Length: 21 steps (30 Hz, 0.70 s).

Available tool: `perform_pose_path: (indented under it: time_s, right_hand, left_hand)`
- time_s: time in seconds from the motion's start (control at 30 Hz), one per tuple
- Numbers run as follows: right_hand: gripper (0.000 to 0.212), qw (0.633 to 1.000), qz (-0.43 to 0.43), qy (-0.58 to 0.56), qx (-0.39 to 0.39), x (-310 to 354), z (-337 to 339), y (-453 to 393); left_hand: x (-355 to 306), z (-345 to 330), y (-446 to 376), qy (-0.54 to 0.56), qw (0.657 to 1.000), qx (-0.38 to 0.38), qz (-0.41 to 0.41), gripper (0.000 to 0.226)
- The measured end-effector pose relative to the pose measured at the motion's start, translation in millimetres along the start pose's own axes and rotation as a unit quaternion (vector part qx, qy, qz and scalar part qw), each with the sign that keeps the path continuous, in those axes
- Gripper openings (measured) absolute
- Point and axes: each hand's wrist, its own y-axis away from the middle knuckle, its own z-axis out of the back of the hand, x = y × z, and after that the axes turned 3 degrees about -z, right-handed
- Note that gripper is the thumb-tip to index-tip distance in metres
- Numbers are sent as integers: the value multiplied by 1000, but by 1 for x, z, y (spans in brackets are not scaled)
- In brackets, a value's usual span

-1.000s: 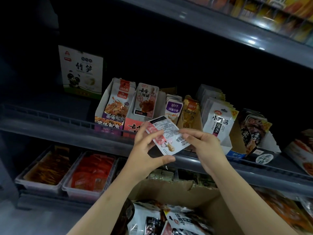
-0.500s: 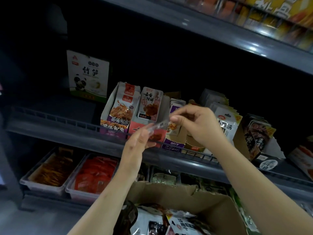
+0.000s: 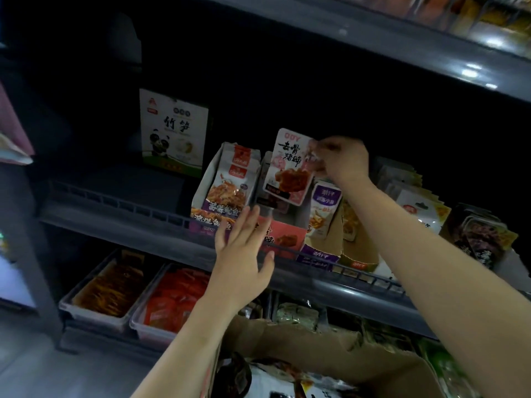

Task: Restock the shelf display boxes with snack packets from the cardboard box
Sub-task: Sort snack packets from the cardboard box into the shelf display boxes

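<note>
— What is your right hand doing?
— It pinches the top corner of a pink-and-white snack packet, upright above the pink display box on the shelf.
— Any writing?
— "QDY" above black Chinese characters.
— And your left hand?
— Fingers spread, empty, just before that box.

Dim scene — glare streaks the upper shelf edge above the right hand; left hand motion-blurred; edges bowed.
</note>
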Motion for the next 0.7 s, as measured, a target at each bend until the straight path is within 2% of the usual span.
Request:
perform_pose_path:
  time_s: [0.07, 0.17, 0.27, 0.33, 0.57, 0.7]
  right_hand:
    - [15, 999, -1, 51, 16, -6, -13, -11]
    - [16, 986, -24, 156, 42, -20, -33, -22]
    - [25, 948, 4, 312, 59, -36, -50, -31]
    - [27, 925, 19, 377, 52, -42, -58, -35]
    - [34, 916, -49, 396, 35, -53, -69, -52]
    - [41, 918, -37, 394, 31, -60, -74, -54]
  left_hand:
    - [6, -2, -3, -60, 998, -4, -16, 71]
    - [11, -5, -2, -115, 993, -13, -37, 68]
    - [12, -7, -1, -115, 993, -17, -38, 68]
    - [11, -8, -1, -107, 993, -26, -39, 66]
    - [8, -6, -2, -90, 994, -48, -30, 60]
    - [7, -5, -2, -94, 994, -47, -30, 60]
